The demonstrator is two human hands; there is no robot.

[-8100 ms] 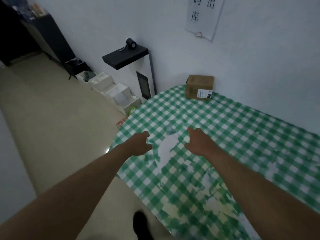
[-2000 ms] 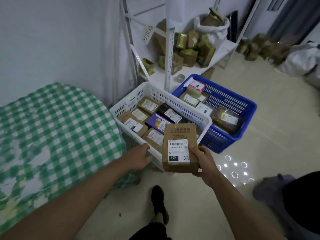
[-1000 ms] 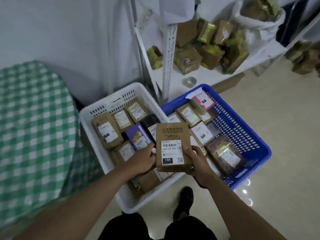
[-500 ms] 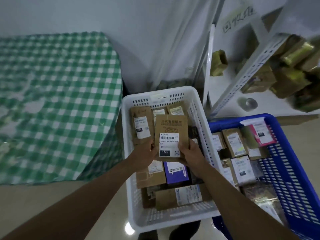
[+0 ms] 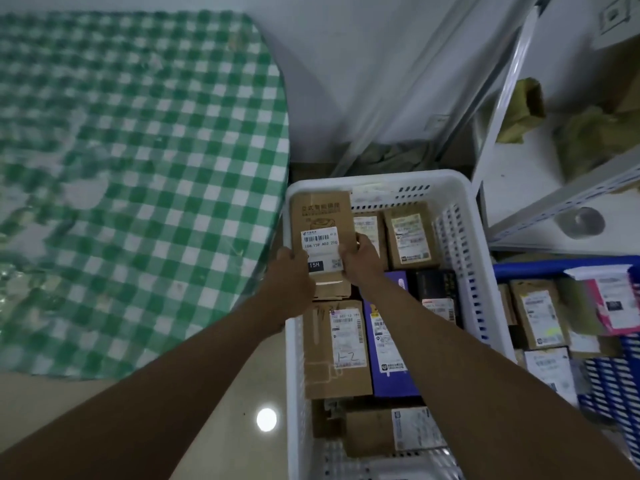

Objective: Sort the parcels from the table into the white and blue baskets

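Trouble would come if the brown parcel (image 5: pixel 320 230), pinched between the left hand (image 5: pixel 290 271) and right hand (image 5: pixel 360 259) over the white basket (image 5: pixel 457 237)'s far left corner, landed tilted on packed boxes, beside the green-checked tabletop (image 5: pixel 138 150), blue basket (image 5: pixel 561 263) and white shelf (image 5: pixel 540 202).

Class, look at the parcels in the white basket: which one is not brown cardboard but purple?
The purple parcel, lying beside the brown box marked "1-2", under the right forearm.

parcels (image 5: pixel 337 348) crowd the white basket (image 5: pixel 381 180) floor.
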